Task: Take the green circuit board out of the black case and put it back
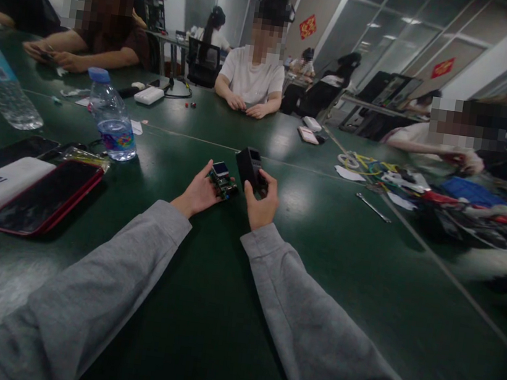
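Note:
In the head view, my left hand [199,188] holds a small green circuit board [222,183] with a little screen on its upper side. Its thumb rests along the board's left edge, and the fingers beneath are mostly hidden. My right hand [262,203] grips a black box-shaped housing [248,164] by its side between thumb and fingers. The housing is tilted and stands just right of the board, with a narrow gap between them. Both hands are above the dark green table [200,308].
To the left stand a blue-capped water bottle [118,135], a larger bottle [17,100], a red-edged phone [51,194] and a white power bank [6,185]. A wrench [372,207] lies right, before a pile of cables and cloth [462,202]. Several people sit around the table.

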Demonstrator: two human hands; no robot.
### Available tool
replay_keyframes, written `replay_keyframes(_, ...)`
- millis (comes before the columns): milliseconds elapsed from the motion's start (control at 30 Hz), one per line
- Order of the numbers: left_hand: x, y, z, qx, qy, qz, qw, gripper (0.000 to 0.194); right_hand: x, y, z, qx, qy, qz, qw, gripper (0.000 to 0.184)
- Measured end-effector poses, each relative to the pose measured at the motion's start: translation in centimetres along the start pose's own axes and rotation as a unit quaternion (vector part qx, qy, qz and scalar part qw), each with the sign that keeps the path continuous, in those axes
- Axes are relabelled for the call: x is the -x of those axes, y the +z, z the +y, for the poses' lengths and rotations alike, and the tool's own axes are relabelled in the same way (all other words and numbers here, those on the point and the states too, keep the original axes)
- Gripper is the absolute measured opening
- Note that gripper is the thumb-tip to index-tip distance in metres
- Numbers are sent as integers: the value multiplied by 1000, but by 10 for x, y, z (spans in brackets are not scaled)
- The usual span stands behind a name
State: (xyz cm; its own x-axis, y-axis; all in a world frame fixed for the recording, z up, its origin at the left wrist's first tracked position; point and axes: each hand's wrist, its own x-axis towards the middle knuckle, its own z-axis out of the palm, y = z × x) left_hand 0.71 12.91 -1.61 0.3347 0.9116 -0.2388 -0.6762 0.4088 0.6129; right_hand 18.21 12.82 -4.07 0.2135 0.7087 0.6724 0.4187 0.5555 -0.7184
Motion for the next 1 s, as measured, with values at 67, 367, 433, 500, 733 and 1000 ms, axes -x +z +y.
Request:
replay_keyframes(67,-1,-1,-1,2,1,6,1000,48,3,0,-10,-9,-25,-21,999,45)
replay_keyframes(367,0,-1,-1,6,1,36,999,46,10,3,-19,-3,-67,-110,992,41)
replay_keyframes(433,1,0,0,11,0,36,999,47,11,3,-18,-1,-79,-113,990,40)
replay_keyframes(500,2,0,0,17,1,39,999,48,11,4,-18,11,-99,-119,988,40)
replay_keyframes(733,0,0,0,33,9,49,998,51,11,5,-13,36,-149,-154,976,40)
replay_keyframes(1000,3,2,1,15,18,32,999,47,10,7,-4,36,-111,-213,970,43)
